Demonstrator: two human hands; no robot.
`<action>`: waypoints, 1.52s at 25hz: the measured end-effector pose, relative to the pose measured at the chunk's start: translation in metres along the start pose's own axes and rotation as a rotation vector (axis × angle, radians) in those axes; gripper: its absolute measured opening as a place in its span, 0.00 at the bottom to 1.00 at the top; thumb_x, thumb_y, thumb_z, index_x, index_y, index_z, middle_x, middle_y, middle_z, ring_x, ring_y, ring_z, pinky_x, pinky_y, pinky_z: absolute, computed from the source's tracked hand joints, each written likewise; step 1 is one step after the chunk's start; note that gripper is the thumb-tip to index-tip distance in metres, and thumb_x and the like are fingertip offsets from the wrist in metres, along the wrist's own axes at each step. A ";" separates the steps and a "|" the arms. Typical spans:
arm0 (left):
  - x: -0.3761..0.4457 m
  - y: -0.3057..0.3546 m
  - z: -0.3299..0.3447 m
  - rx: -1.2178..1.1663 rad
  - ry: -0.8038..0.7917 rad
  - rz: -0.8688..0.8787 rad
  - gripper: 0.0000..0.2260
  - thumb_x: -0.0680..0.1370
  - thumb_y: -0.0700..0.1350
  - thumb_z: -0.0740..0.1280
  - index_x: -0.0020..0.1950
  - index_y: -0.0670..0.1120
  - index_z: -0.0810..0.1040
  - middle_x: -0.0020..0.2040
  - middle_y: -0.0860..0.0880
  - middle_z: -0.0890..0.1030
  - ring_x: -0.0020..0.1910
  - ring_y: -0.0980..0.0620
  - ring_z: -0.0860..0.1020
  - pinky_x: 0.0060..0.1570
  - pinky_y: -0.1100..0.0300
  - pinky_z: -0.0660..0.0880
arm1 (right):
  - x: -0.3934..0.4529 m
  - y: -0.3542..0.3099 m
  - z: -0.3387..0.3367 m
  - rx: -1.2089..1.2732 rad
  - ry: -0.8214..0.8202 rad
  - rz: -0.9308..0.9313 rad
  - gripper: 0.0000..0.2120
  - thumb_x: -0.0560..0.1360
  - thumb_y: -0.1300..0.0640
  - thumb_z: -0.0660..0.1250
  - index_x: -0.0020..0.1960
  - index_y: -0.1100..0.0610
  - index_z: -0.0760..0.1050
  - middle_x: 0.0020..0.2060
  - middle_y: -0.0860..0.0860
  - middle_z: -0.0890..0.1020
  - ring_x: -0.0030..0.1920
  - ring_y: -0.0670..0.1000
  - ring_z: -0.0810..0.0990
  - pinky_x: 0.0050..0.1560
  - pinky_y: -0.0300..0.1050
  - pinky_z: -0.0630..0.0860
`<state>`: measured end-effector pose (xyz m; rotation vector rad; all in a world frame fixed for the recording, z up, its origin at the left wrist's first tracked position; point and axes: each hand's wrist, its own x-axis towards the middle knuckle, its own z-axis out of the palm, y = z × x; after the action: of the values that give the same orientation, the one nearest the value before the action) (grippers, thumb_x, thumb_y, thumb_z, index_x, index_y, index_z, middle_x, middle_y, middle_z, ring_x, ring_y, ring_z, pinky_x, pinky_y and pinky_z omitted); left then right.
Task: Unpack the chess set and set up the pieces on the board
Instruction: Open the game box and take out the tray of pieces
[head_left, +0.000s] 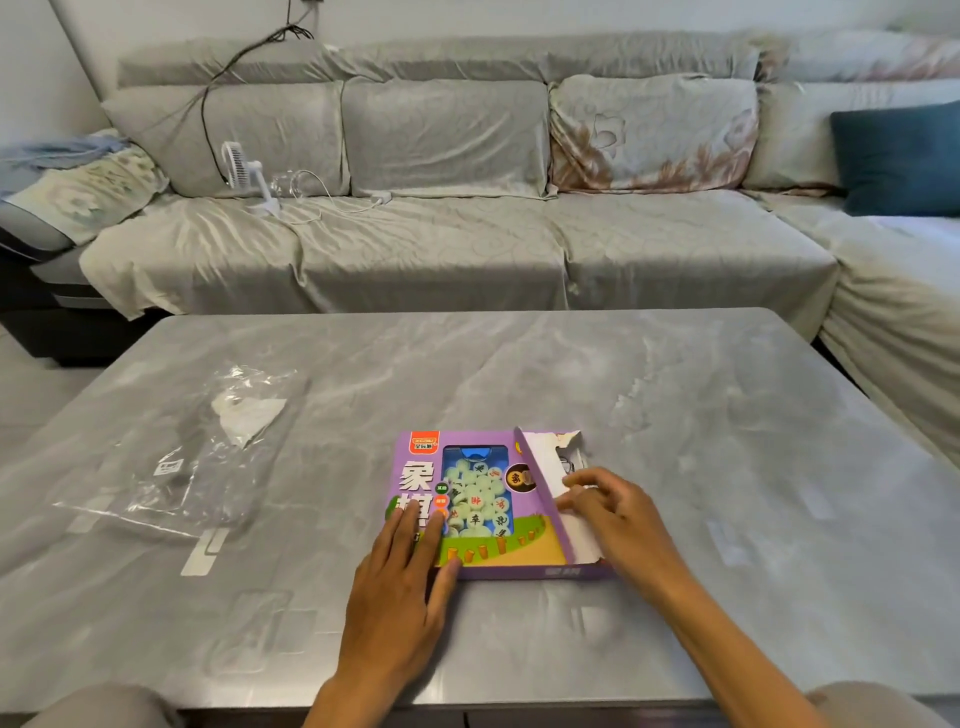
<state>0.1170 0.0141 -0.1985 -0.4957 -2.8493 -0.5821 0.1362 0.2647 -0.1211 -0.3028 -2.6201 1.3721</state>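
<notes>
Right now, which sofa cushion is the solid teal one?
The teal cushion at the far right of the sofa; the other cushions are grey or floral-patterned.

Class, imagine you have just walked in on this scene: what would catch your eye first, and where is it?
The bright purple chess set box stands out, lying near the front middle of the grey table, its right flap torn open. The left hand presses flat on the box front while the right hand works at the opened flap. A crumpled clear plastic bag lies to the left.
</notes>
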 end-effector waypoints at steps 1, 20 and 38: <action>0.002 0.000 -0.003 0.010 -0.001 0.007 0.32 0.77 0.69 0.42 0.75 0.56 0.62 0.75 0.53 0.64 0.74 0.52 0.61 0.61 0.52 0.71 | 0.000 0.004 0.006 -0.138 -0.078 -0.072 0.07 0.78 0.59 0.63 0.49 0.50 0.79 0.37 0.37 0.82 0.41 0.39 0.79 0.43 0.39 0.71; 0.004 -0.015 -0.008 0.160 0.016 0.066 0.29 0.77 0.69 0.46 0.74 0.59 0.63 0.71 0.53 0.67 0.69 0.51 0.65 0.51 0.51 0.76 | 0.030 0.056 -0.047 -0.492 0.202 0.230 0.09 0.69 0.58 0.69 0.48 0.50 0.73 0.46 0.51 0.81 0.46 0.57 0.79 0.44 0.45 0.74; 0.091 -0.052 -0.024 0.214 -0.095 0.182 0.22 0.70 0.39 0.75 0.63 0.49 0.78 0.47 0.48 0.82 0.46 0.43 0.80 0.42 0.49 0.77 | 0.016 0.072 -0.073 -0.625 0.269 0.403 0.12 0.74 0.62 0.60 0.56 0.54 0.65 0.52 0.58 0.78 0.44 0.60 0.74 0.42 0.49 0.70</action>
<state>0.0174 -0.0146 -0.1725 -0.7510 -2.8666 -0.2235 0.1453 0.3668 -0.1381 -1.0573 -2.7642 0.4819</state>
